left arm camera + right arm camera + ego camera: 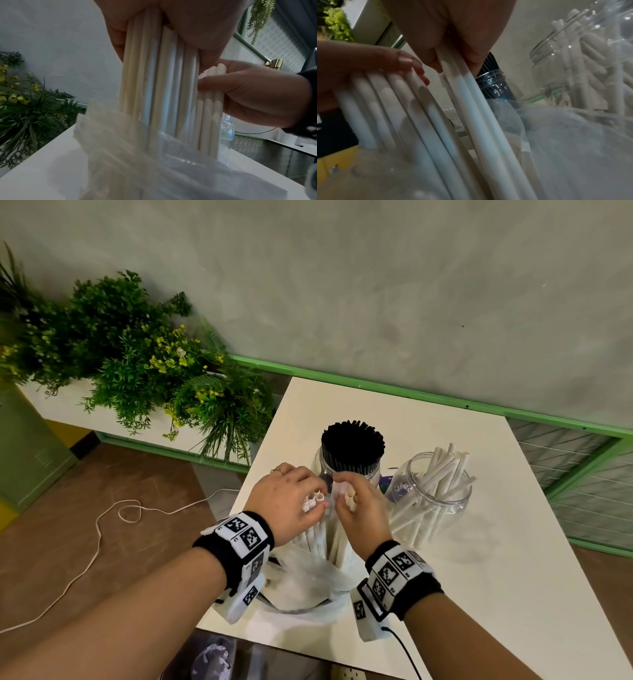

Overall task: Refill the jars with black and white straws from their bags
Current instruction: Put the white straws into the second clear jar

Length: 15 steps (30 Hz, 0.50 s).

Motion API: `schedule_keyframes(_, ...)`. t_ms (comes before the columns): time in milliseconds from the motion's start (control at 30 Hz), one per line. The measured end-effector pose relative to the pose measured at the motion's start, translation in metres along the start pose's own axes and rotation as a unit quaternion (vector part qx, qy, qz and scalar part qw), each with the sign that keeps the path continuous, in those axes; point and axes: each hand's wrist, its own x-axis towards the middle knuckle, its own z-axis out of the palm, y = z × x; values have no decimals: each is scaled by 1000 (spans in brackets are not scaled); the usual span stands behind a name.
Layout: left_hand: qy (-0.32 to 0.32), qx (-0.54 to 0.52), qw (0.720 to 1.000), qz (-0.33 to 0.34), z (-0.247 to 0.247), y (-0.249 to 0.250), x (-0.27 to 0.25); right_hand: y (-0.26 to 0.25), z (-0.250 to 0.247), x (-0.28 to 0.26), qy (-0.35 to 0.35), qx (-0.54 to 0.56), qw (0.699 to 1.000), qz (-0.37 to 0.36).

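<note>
Hands (291,501) hide white straws' (154,81) tops, bag (137,169) blurs bottoms

Green plants with yellow flowers (137,354) fill a white planter (61,405) by the grey wall (376,285). A white cord (102,529) trails across the brown floor (68,491). A green frame (411,395) runs behind the white tabletop (496,542).

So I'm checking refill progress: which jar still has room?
The jar of white straws, right of the packed black-straw jar: its straws lean loosely with gaps.

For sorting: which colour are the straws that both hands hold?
White; the straws gripped by the left hand and right hand show best in the head view.
</note>
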Motion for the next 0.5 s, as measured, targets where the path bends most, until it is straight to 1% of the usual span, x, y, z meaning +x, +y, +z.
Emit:
schedule_keyframes(67, 3, 0, 1000, 3, 1, 1, 1, 2, 1, 3, -5, -27, 1000, -5)
schedule_keyframes(167, 13, 4, 1000, 6, 3, -1, 0, -3, -7, 9, -5, -31, 1000, -3)
schedule_keyframes(333, 20, 20, 1000, -1, 4, -4, -2, -26, -31, 21, 55, 3, 998, -38)
schedule_keyframes(500, 21, 9, 1000, 2, 4, -3, -2, -39, -46, 22, 51, 34, 998, -9)
